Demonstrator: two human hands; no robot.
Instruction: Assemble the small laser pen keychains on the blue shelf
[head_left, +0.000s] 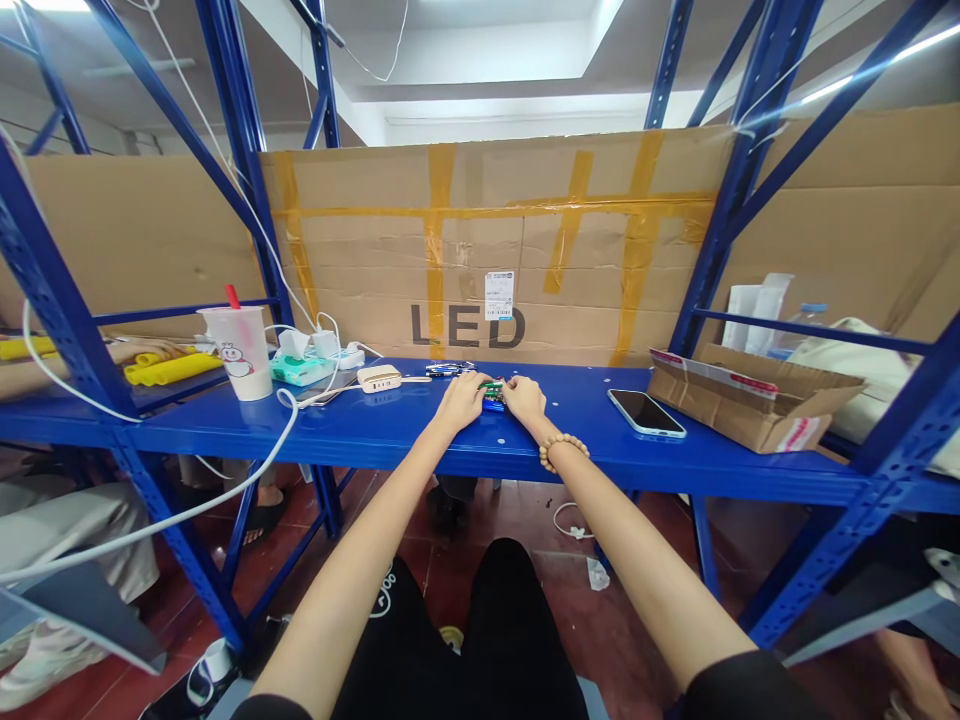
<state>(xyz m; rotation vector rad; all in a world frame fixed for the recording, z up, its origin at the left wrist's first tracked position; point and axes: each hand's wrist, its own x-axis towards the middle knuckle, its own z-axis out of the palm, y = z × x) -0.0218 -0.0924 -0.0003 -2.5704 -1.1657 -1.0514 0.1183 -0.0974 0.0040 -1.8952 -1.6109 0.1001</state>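
My left hand (462, 399) and my right hand (526, 400) meet over the blue shelf top (405, 425), a small gap between them. In that gap is a small green object (491, 388) with a bright blue part beneath it; it is too small to name. The fingers of both hands are bent and closed at its two ends. A wooden bead bracelet (564, 452) circles my right wrist. Just behind my left hand lie several slim blue and dark pieces (452, 369), perhaps pens.
To the right lie a phone (646, 413) and an open cardboard box (754, 400). A paper cup (238, 355), a wipes pack (300, 368) and a cream power strip (379, 378) with white cables stand left. A cardboard panel (360, 260) and blue posts (739, 170) bound the shelf.
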